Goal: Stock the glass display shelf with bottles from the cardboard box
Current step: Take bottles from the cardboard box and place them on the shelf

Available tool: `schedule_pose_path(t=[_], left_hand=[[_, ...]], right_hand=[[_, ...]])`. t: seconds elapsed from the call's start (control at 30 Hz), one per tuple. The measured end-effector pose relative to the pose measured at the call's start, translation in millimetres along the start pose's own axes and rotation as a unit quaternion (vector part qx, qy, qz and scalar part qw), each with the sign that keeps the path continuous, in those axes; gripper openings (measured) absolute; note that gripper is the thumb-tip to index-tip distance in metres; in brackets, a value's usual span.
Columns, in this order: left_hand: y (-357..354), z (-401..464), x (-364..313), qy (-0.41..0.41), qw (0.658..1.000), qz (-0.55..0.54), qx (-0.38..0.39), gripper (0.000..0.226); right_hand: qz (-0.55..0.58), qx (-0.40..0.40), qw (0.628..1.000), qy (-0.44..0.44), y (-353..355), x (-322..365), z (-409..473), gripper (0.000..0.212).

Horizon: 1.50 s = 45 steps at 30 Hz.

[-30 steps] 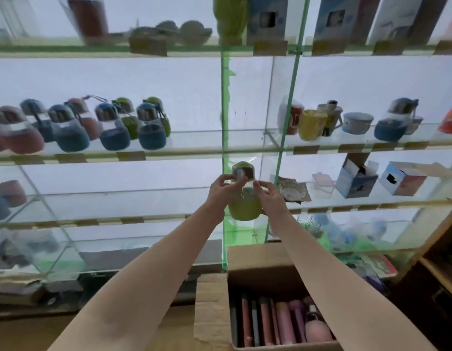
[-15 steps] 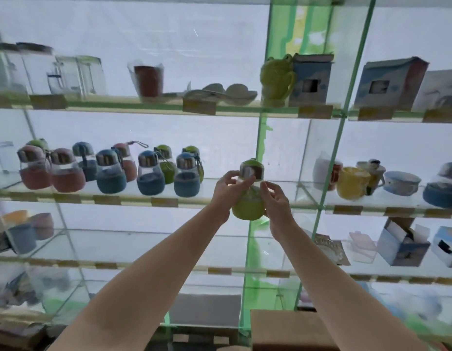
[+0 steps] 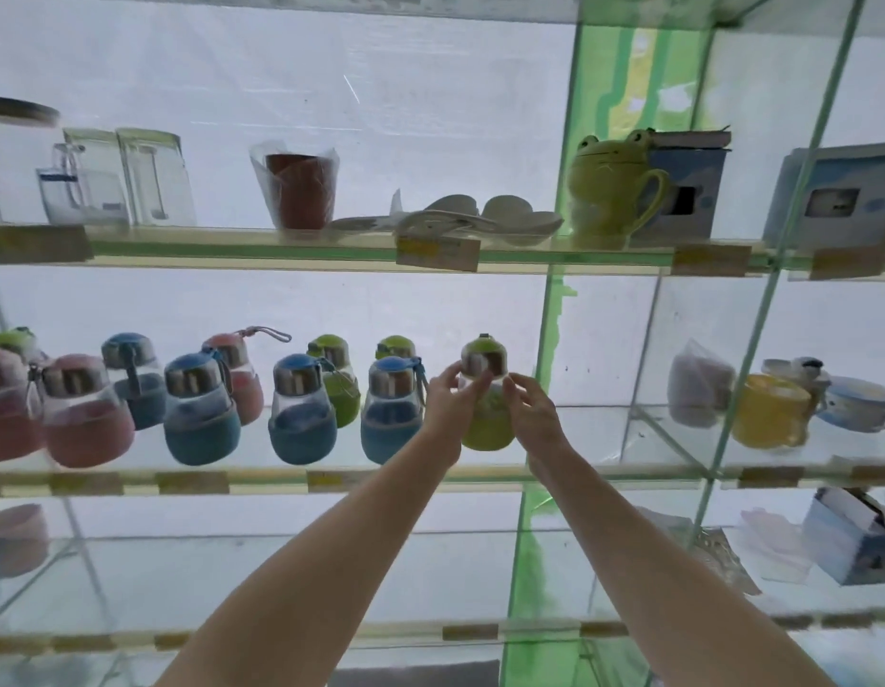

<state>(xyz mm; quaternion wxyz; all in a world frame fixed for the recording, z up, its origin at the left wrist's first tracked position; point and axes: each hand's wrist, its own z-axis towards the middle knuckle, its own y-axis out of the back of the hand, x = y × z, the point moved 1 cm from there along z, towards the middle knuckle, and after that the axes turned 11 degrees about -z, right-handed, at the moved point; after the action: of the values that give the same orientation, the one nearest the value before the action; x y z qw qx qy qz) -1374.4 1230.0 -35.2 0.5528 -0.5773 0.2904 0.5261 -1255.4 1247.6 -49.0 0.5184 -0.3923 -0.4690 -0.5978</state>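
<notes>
Head cam: price tags too blurry to read. Both hands, left hand [image 3: 450, 396] and right hand [image 3: 532, 406], hold the small green-sleeved glass bottle [image 3: 486, 389] at its neck, now up at the glass shelf [image 3: 281, 480], just right of the blue-sleeved bottle [image 3: 391, 414]; half a second ago it was lower.

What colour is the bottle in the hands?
Green bottle, clearest in the head view, held by both hands.
</notes>
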Motion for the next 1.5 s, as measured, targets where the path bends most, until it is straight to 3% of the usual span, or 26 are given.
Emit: schedule_pose_path(t=[0.3, 0.43, 0.73, 0.87, 0.97, 1.1, 1.27, 1.5], left_hand=[[-15.6, 62.2, 17.3, -0.019, 0.998, 0.055, -0.005, 0.062], [-1.9, 79.7, 32.0, -0.010, 0.991, 0.133, -0.007, 0.056], [-4.2, 85.6, 41.0, -0.019, 0.982, 0.189, -0.019, 0.053], [-12.2, 78.2, 27.3, 0.003, 0.964, 0.264, -0.032, 0.044], [-11.1, 62.6, 21.8, 0.027, 0.957, 0.289, -0.024, 0.048], [-10.1, 32.7, 20.0, 0.023, 0.957, 0.290, 0.004, 0.045], [-14.0, -2.3, 13.5, 0.000, 0.955, 0.296, -0.003, 0.035], [-40.5, -58.3, 20.2, 0.024, 0.981, 0.189, -0.030, 0.015]], right_hand=[[-0.027, -0.038, 0.998, -0.035, -16.3, -20.5, 62.4, 0.028], [-0.101, 0.017, 0.992, -0.068, -29.4, -47.1, 74.3, 0.036], [-0.072, 0.018, 0.993, -0.095, -30.0, -62.4, 77.9, 0.034], [-0.122, 0.067, 0.984, -0.112, -25.3, -55.7, 74.5, 0.051], [-0.102, 0.079, 0.982, -0.138, -17.2, -51.0, 69.6, 0.065], [-0.023, 0.044, 0.985, -0.163, -4.8, -48.7, 56.8, 0.052], [0.056, 0.019, 0.989, -0.135, 18.5, -42.1, 32.1, 0.013], [0.123, -0.044, 0.985, -0.108, 71.2, -33.4, -21.5, 0.012]])
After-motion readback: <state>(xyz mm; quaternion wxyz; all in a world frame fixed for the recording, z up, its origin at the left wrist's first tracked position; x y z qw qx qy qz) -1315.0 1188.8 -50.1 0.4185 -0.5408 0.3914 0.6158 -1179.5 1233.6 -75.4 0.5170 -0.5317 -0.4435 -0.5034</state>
